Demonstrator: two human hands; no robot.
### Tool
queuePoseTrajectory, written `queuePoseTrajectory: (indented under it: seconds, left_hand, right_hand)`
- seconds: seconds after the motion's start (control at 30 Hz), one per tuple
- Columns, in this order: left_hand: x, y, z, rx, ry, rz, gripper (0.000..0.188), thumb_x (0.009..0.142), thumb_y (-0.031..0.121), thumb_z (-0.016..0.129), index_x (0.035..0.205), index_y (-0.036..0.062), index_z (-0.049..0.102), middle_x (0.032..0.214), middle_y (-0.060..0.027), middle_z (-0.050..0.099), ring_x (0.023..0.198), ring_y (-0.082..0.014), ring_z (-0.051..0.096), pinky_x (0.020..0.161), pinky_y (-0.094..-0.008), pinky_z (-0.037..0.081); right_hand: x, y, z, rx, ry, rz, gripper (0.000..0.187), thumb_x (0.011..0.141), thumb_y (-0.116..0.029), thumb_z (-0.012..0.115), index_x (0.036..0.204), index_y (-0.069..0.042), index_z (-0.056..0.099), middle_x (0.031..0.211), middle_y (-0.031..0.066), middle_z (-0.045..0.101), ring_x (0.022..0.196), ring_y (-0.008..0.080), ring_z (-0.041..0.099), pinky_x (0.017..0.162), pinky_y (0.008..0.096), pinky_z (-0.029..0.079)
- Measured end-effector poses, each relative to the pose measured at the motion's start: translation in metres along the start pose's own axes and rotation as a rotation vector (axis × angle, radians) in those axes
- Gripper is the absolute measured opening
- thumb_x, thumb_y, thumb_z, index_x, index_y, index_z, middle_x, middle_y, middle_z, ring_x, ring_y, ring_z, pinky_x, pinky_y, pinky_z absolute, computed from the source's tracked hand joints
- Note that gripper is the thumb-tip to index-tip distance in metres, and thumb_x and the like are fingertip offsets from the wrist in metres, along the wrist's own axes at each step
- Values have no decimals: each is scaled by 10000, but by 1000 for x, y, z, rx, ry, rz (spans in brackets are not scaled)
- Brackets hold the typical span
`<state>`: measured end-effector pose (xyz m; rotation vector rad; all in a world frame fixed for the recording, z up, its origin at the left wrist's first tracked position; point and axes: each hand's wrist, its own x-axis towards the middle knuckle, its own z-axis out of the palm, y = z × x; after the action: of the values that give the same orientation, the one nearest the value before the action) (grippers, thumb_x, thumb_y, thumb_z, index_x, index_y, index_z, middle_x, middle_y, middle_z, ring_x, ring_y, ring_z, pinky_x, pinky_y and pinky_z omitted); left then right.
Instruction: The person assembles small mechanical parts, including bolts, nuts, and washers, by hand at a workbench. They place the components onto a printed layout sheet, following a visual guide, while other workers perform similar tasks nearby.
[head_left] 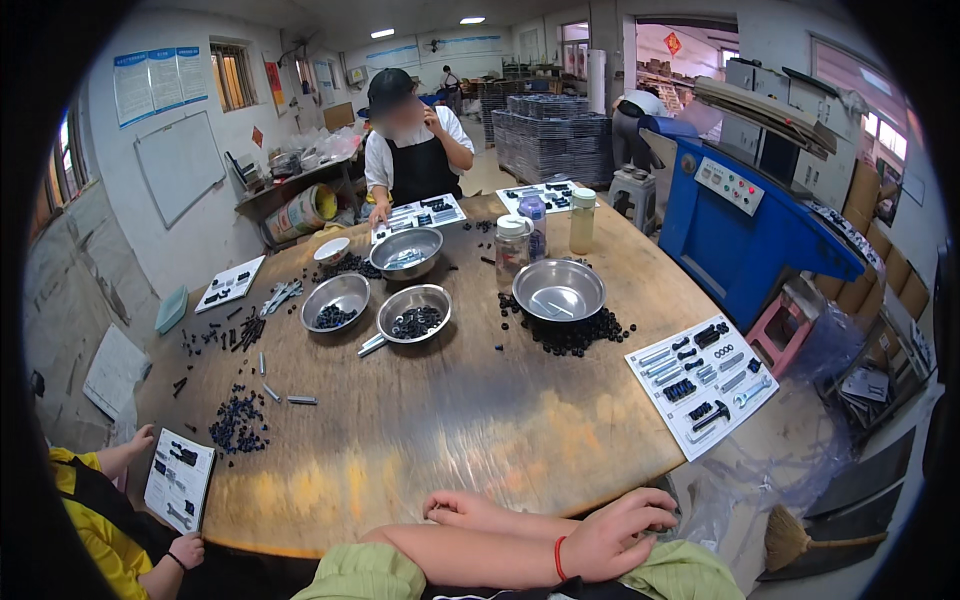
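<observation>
My forearms are crossed at the near edge of the wooden table (400,440). My left hand (622,532), with a red cord at its wrist, reaches across to the right and lies over my right arm. Its fingers are slightly bent and apart, with nothing in them. My right hand (462,509) points left and rests at the table edge, its fingers loosely bent and holding nothing visible. To the right of my hands lies a white board (655,405) with bolts, sleeves, a wrench and a hex key on it.
Metal bowls (558,290) of small parts stand mid-table, with bottles (582,222) behind. Loose black nuts (240,420) and bolts lie at left. A co-worker in yellow (100,530) holds a board (180,480); a person in a cap (415,150) sits opposite. A blue machine (710,230) stands right.
</observation>
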<state>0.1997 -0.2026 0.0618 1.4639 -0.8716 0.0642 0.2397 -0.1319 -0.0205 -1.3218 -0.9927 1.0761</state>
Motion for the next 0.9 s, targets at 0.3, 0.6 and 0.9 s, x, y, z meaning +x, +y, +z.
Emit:
queuePoseTrajectory:
  seconds: [0.3, 0.6, 0.9]
  left_hand:
    - [-1, 3, -3, -15, 25, -7, 269, 874, 10, 543, 1134, -22, 602, 1266, -193, 503, 1098, -263, 563, 904, -330, 482]
    - [-2, 7, -4, 2, 10, -26, 265, 871, 14, 543, 1124, -20, 611, 1262, -189, 511, 1121, -270, 549, 917, -334, 468]
    - [-2, 5, -3, -23, 4, -33, 261, 876, 8, 531, 1124, -24, 606, 1283, -188, 488, 1089, -244, 564, 894, -315, 489]
  right_hand:
    - [0, -4, 1, -82, 42, 49, 242, 970, -145, 527, 1177, -31, 577, 994, 67, 653, 922, 133, 587, 819, 278, 478]
    - [0, 1, 4, 48, 23, 23, 289, 970, -120, 520, 1235, -21, 581, 1052, 84, 663, 974, 140, 598, 857, 291, 482]
    - [1, 8, 2, -40, 35, 57, 270, 984, -139, 511, 1206, -16, 605, 1103, 78, 663, 996, 140, 600, 861, 289, 483]
